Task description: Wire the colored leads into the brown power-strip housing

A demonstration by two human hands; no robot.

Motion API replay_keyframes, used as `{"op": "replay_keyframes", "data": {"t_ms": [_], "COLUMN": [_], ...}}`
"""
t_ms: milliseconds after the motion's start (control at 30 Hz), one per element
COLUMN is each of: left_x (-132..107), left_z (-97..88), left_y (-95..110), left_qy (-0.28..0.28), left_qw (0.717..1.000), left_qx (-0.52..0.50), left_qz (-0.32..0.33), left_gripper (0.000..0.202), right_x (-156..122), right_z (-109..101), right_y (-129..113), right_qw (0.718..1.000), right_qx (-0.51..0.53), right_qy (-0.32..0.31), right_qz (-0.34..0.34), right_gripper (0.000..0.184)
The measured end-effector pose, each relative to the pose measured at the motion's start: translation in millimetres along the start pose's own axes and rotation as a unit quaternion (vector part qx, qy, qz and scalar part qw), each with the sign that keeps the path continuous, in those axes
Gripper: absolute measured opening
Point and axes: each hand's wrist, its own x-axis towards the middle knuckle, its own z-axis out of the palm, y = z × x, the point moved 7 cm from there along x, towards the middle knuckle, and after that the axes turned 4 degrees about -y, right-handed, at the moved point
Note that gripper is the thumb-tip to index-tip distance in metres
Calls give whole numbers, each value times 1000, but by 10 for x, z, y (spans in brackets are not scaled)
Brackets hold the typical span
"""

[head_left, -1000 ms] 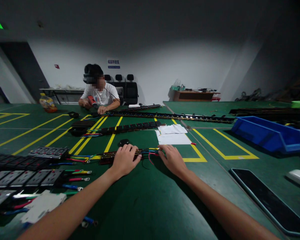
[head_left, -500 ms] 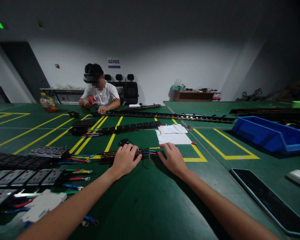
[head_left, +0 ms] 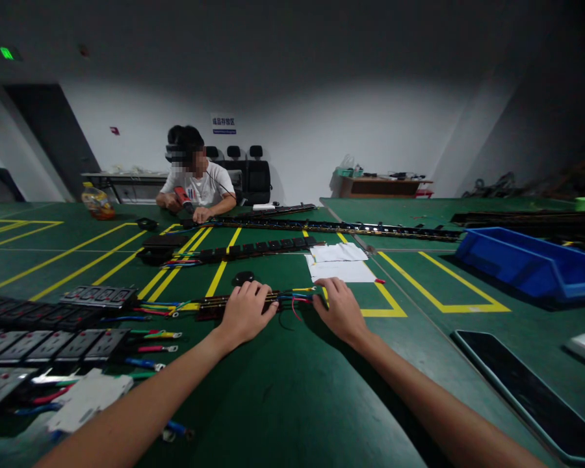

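My left hand (head_left: pixel 246 312) lies over a long dark strip (head_left: pixel 214 303) with brass-coloured bars, its fingers across the top and its thumb along the near side. Coloured wires (head_left: pixel 292 295) in blue, yellow-green and red stick out of the strip's right end. Beside their tips, my right hand (head_left: pixel 340 307) rests with bent fingers and the thumb apart; no held thing shows between them. A thin red wire (head_left: pixel 297 312) curls down towards the table below the others. A round black object (head_left: pixel 244 278) sits just behind the strip.
Socket strips (head_left: pixel 53 346) with lugged wires and a white plate (head_left: pixel 90 400) lie at left. White papers (head_left: pixel 338 263), a blue bin (head_left: pixel 526 263) and a phone (head_left: pixel 521 390) are at right. Across the table, a co-worker (head_left: pixel 197 179) holds a red power drill (head_left: pixel 184 197) over a long strip.
My right hand has shifted slightly right, off the wire tips. My left hand stays on the strip. The whole view has moved a little.
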Motion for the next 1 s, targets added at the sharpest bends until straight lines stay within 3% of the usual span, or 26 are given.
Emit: {"op": "replay_keyframes", "data": {"t_ms": [100, 333, 533, 700, 900, 1000], "left_x": [-3, -8, 2, 1, -1, -3], "left_z": [8, -7, -3, 5, 4, -2], "left_y": [-4, 2, 0, -1, -5, -1], "left_qy": [1, -4, -6, -11, -4, 3], "left_qw": [1000, 1000, 1000, 1000, 1000, 1000], "left_qx": [2, -8, -12, -17, -13, -4], "left_qz": [0, -3, -1, -5, -2, 2], "left_gripper": [35, 37, 39, 38, 38, 38], "right_x": [-7, -9, 2, -3, 2, 3], "right_z": [-20, -43, 58, -11, 79, 43], "right_y": [-24, -34, -17, -24, -22, -21], "right_qw": [1000, 999, 999, 1000, 997, 999], "right_qx": [1, 9, -4, 1, 6, 11], "right_qy": [7, 18, -45, -12, -70, -44], "right_qz": [-22, -37, -13, -14, -6, -9], "right_gripper": [12, 10, 17, 22, 27, 23]}}
